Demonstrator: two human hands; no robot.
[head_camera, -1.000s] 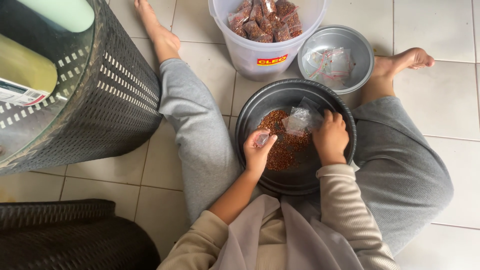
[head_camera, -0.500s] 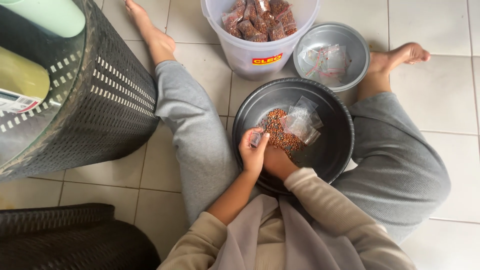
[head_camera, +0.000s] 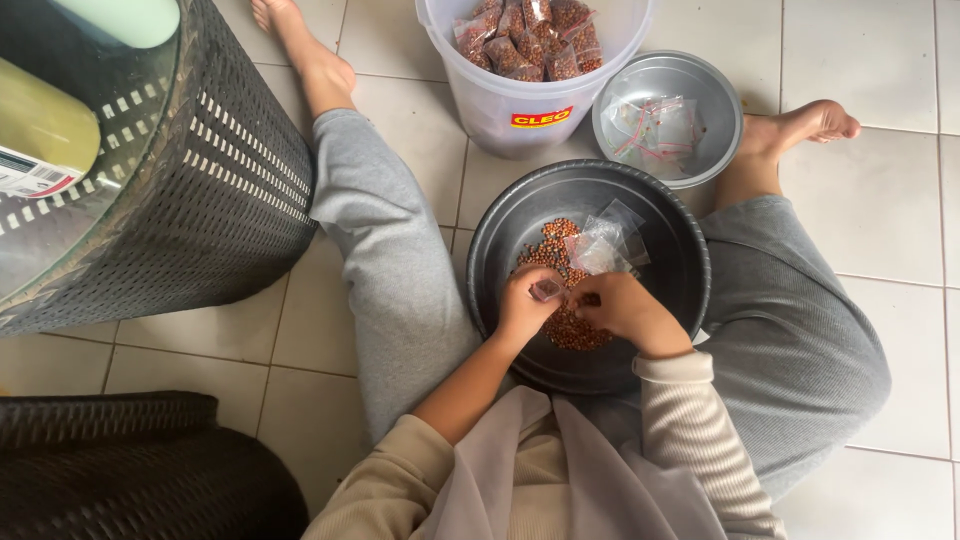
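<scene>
Here, label by label:
Left hand: the left hand (head_camera: 527, 305) sits over the near side of the dark basin (head_camera: 500, 240), fingers curled together and pinching a small clear bag (head_camera: 546, 290) by its top edge.
Right hand: the right hand (head_camera: 625, 310) lies just beside the left, fingers bent down into the peanuts (head_camera: 560, 258); whether it pinches any I cannot tell.
Where the bag is: between the two hands, just above the nut heap.
Loose bags: a crumpled bunch of empty bags (head_camera: 607, 243) lies just beyond the right hand, on the nuts.
Handling: the film looks thin, limp and slippery, nearly weightless; it likely holds best at the mouth rim.
Nuts: small, hard, apt to roll and spill.
Farther off: a bucket (head_camera: 520, 110) of filled packets, a grey bowl (head_camera: 720, 110).
</scene>
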